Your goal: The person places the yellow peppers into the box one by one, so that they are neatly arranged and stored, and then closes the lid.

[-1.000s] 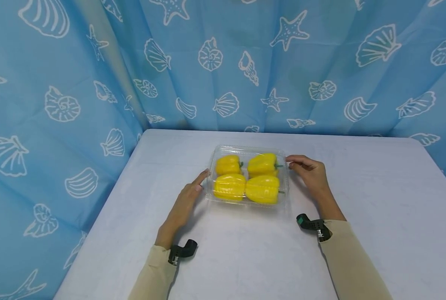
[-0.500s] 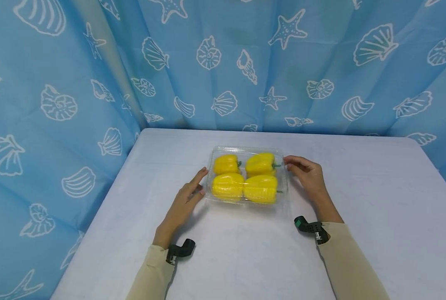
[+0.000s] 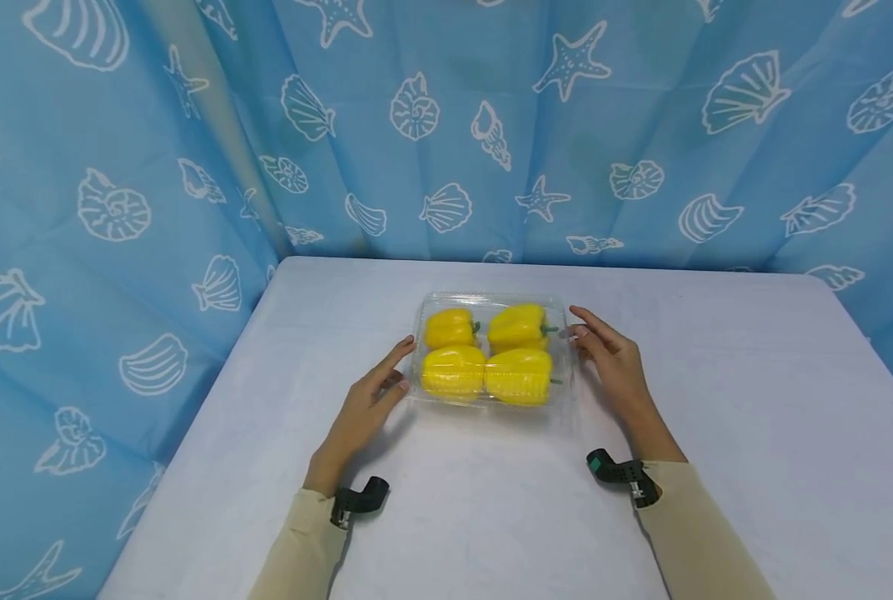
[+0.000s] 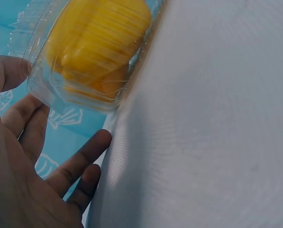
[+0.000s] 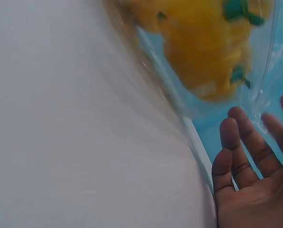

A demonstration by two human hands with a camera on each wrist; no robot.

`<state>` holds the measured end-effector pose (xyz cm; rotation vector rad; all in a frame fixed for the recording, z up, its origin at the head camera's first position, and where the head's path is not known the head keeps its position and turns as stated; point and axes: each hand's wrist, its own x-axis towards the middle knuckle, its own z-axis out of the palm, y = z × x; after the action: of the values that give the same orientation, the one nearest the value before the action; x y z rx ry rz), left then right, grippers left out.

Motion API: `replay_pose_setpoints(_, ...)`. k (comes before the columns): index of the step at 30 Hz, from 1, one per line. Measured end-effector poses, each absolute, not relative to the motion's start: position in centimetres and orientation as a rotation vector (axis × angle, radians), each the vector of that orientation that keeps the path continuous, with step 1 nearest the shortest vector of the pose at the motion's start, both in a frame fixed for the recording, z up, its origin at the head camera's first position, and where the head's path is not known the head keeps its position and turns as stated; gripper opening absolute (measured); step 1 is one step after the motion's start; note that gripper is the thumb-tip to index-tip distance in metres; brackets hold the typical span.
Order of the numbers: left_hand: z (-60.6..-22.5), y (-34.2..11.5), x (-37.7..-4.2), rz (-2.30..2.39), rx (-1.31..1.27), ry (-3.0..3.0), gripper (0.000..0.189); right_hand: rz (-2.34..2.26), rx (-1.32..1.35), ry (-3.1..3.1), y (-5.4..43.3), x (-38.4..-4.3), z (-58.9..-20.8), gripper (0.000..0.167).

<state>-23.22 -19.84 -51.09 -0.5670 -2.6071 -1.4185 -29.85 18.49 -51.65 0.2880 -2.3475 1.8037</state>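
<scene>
A clear plastic clamshell box (image 3: pixel 484 299), its lid down, lies on the white table with several yellow bell peppers (image 3: pixel 519 377) inside. At its left edge is my left hand (image 3: pixel 361 408), fingers loosely spread. In the left wrist view the thumb (image 4: pixel 14 72) overlaps the rim near a corner, while the lower fingers (image 4: pixel 86 154) stand free of the box. My right hand (image 3: pixel 617 367) is by the right edge, its thumb close to the rim and the index finger extended. The right wrist view shows its fingers (image 5: pixel 250 142) apart and fairly straight beside the blurred box.
The white-covered table (image 3: pixel 476 517) stretches out on all sides of the box. A blue curtain (image 3: pixel 386 100) with white shell and starfish prints hangs behind it and along the left. Each wrist wears a black camera mount (image 3: pixel 362 497).
The right hand has loosened from a pinch at the box's right edge and its fingers have spread. The left fingers have opened out slightly along the left edge.
</scene>
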Motion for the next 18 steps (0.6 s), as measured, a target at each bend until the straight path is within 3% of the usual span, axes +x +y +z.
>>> replay_pose_setpoints(18,-50.8,-19.9,-23.2,-1.455,-0.576,-2.565,0.052,1.929,0.161,-2.489,17.2,-24.1,-51.2,0.056)
